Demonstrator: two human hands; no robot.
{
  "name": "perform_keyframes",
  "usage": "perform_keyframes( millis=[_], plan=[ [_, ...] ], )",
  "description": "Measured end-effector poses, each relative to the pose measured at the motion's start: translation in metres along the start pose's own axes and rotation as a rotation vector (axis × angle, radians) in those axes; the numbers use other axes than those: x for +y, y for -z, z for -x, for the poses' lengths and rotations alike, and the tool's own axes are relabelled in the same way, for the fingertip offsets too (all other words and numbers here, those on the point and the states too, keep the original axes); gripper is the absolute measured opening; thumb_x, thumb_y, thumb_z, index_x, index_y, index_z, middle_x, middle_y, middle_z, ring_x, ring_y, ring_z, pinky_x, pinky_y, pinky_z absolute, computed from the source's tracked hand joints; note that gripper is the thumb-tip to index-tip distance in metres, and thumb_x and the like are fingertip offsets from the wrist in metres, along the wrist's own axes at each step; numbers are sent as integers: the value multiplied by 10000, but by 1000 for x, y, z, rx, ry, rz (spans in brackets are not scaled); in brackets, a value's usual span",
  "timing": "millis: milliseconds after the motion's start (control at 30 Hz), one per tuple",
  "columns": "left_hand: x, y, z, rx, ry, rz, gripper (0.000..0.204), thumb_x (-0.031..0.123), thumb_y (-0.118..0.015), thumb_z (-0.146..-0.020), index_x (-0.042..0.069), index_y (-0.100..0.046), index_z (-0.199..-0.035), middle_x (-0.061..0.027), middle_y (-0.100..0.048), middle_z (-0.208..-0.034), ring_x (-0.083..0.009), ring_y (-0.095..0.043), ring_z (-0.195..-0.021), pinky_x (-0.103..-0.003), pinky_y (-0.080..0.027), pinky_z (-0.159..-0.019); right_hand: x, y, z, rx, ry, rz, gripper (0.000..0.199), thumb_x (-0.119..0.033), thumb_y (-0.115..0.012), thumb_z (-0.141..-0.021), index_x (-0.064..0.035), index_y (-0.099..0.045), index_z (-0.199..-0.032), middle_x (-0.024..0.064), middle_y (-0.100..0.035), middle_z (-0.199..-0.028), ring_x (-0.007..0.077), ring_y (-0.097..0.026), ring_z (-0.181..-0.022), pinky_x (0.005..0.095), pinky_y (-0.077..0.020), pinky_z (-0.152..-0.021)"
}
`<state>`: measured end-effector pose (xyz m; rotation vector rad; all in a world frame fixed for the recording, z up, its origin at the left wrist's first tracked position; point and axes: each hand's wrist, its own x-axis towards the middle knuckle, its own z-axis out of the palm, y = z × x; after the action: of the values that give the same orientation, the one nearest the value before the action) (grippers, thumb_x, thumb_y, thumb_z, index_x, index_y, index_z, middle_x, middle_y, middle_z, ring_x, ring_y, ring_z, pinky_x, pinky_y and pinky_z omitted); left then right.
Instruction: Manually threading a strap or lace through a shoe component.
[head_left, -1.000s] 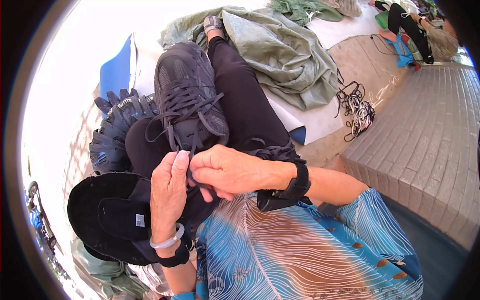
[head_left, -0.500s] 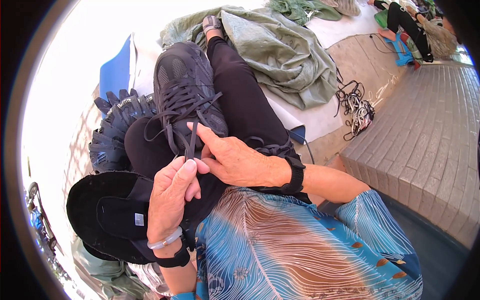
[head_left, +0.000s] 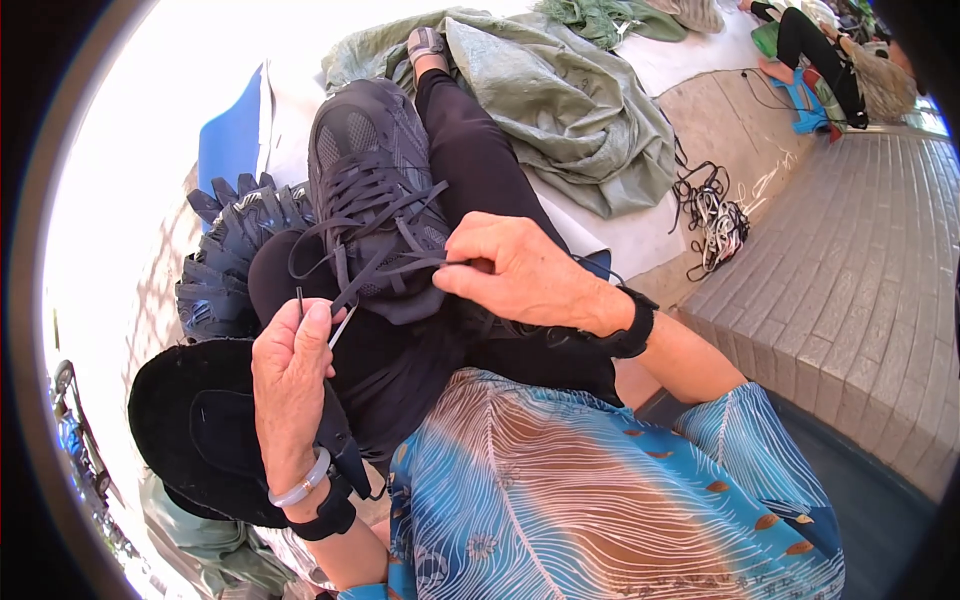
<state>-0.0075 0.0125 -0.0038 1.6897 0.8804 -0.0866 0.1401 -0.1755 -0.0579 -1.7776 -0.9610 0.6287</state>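
Note:
A dark grey mesh sneaker (head_left: 372,125) rests on my lap, its toe pointing away from me. Flat dark laces (head_left: 375,205) zigzag across its tongue, with loops hanging at the sides. My left hand (head_left: 290,365) pinches a lace beside the shoe's near left side; a dark tip sticks up above the fingers. A thin whitish stick-like piece (head_left: 342,328) also shows at those fingers; I cannot make out its kind. My right hand (head_left: 530,270) is closed on another stretch of lace, drawn to the right of the shoe's ankle end.
Several dark shoes (head_left: 240,260) stand packed in a row at left. A black fuzzy-edged pad (head_left: 165,410) lies by my left arm. Green sheeting (head_left: 570,110) spreads ahead; tangled laces (head_left: 718,225) lie beside a grey brick ledge (head_left: 830,290). Another person (head_left: 825,55) sits far right.
My hands were together over one lace at the shoe's near end. They have parted, the left toward me and left, the right to the right, and the lace is now stretched to the right.

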Motion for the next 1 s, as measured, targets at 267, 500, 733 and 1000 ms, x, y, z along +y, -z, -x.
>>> perform_keyframes(
  millis=[267, 500, 733, 1000],
  plan=[
    [-7, 1, -10, 306, -98, -487, 251, 200, -544, -945, -43, -603, -963, -152, -555, -738, -235, -495, -661, -321, -437, -669, 20, 55, -1, 317, -241, -937, 301, -236, -470, -968, -6, -589, -816, 74, -620, -845, 131, -593, -798, 275, -488, -738],
    [-6, -5, -23, 443, -436, -705, 204, 140, -561, -933, -43, -631, -989, -140, -573, -810, -277, -558, -719, -344, -454, -714, 15, 79, -10, 79, -69, -1275, 384, -332, -420, -999, -37, -567, -802, 1, -526, -671, 158, -584, -734, 305, -484, -694],
    [11, -10, -8, 328, -254, -94, 205, 205, -533, -972, 34, -636, -1021, 42, -465, -739, -8, -399, -591, -163, -318, -508, -10, 39, -14, -43, 139, 38, 342, -288, -475, -949, 32, -569, -876, 181, -576, -721, 348, -589, -718, 385, -458, -637],
    [20, -9, 2, -144, -176, -209, 302, 296, -482, -988, 8, -535, -915, -12, -436, -608, -83, -420, -553, -242, -328, -505, 9, 20, -19, -278, 283, 482, 148, -131, -567, -844, -28, -497, -763, 123, -536, -674, 321, -585, -664, 394, -462, -606]
  ],
)
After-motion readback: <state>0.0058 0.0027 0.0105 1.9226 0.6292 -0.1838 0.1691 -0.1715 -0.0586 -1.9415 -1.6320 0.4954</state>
